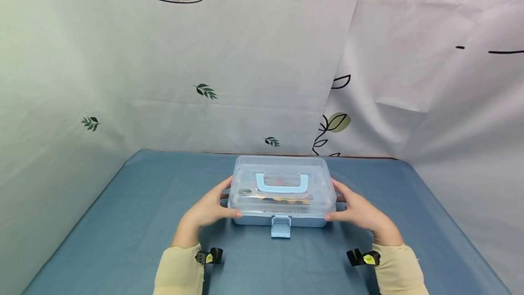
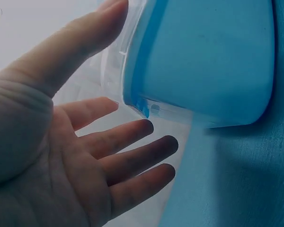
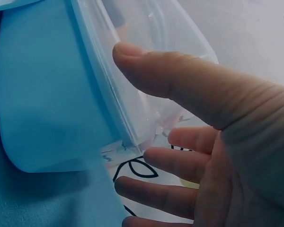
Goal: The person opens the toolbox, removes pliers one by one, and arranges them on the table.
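A plastic storage box (image 1: pixel 282 220) sits on the cloth, with a clear lid (image 1: pixel 286 163) over its light blue base. A blue handle (image 1: pixel 282 189) lies flat on the lid, and the front latch (image 1: pixel 281 227) is flipped outward. Yellow and dark items show faintly through the lid. My left hand (image 1: pixel 209 206) is at the box's left side, its thumb at the lid's front corner. The left wrist view has its other fingers (image 2: pixel 142 156) spread and nearly straight. Mirroring it, my right hand (image 1: pixel 360 211) touches the right side, thumb at the lid edge, other fingers (image 3: pixel 156 196) extended.
A blue cloth (image 1: pixel 123 222) covers the table, whose back edge runs close behind the box. Pale printed curtains (image 1: pixel 254 58) rise behind and on both sides. Each sleeve cuff carries a small black wrist camera (image 1: pixel 214 256).
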`<state>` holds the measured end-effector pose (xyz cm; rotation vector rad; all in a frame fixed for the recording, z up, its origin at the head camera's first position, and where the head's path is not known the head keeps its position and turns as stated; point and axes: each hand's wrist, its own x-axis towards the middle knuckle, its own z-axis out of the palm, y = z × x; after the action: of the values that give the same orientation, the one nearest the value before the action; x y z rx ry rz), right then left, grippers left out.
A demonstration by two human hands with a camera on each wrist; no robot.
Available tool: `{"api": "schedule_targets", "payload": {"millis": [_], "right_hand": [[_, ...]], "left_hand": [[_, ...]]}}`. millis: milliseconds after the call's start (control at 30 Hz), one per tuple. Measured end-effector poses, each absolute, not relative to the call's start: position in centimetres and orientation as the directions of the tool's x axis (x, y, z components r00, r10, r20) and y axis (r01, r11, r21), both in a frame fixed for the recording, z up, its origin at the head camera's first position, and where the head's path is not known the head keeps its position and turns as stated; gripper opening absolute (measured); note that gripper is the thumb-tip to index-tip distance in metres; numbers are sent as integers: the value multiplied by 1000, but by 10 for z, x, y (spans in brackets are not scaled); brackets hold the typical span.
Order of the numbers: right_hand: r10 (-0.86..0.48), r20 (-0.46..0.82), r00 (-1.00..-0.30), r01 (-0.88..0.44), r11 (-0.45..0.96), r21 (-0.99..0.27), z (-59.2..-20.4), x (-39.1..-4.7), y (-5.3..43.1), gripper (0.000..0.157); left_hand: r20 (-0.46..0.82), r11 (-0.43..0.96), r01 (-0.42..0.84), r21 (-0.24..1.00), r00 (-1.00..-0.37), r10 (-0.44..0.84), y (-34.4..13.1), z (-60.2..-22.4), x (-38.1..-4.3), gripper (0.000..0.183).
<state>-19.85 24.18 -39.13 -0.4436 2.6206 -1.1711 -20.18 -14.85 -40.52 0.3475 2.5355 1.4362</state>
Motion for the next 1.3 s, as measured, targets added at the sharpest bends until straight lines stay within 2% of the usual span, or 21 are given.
{"api": "schedule_targets", "payload": {"millis": [233,667,1100,1300], "right_hand": [[-341,-59,-938,-202,678,-707,-392,-198,241,96],[-258,80,-963,-232,643,-730,-386,-192,237,78],[-244,131,-961,-257,612,-748,-379,-191,237,90],[-187,173,-967,-253,626,-738,-379,-192,237,83]], "left_hand": [[-47,543,124,830,-956,290,-149,-409,-201,103],[42,469,158,869,-967,250,-148,-405,-203,84],[111,365,138,921,-989,95,-138,-407,-207,71],[124,345,111,932,-992,-16,-132,-405,-208,65]]}}
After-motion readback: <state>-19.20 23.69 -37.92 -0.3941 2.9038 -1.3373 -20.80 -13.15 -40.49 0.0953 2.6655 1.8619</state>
